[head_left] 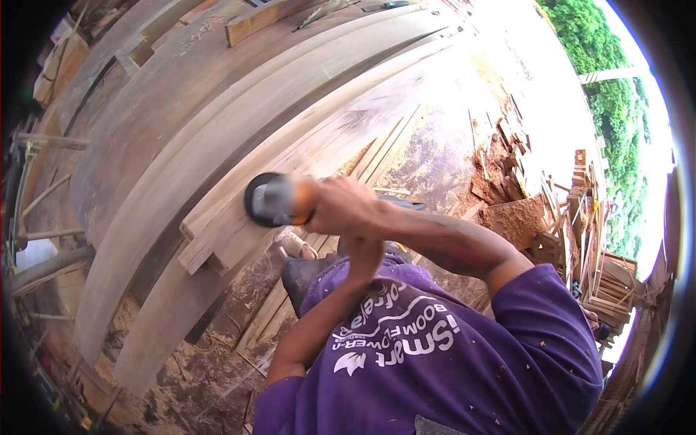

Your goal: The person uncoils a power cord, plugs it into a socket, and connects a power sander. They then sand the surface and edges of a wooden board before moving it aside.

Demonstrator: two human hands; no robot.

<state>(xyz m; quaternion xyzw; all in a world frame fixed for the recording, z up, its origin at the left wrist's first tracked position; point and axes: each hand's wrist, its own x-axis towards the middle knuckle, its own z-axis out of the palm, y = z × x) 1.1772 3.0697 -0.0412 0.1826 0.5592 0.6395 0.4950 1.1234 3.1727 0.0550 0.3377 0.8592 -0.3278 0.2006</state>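
An angle grinder (275, 199) with a round black disc, a grey head and an orange body is over a pale wooden workpiece (235, 230). My right hand (339, 206) is wrapped round its orange body, slightly blurred. My left hand (365, 252) comes up from below and passes under the right wrist, so its fingers are hidden. A notched block end (199, 254) shows on the workpiece just left of the disc. Beside it runs a long curved wooden beam (181, 152).
Sawdust and wooden strips (388, 148) cover the ground ahead. A pile of offcuts (515, 217) lies on the right, with stacked timber (612, 286) behind it. A short plank (268, 20) rests at the top. My foot (301, 243) shows below the grinder.
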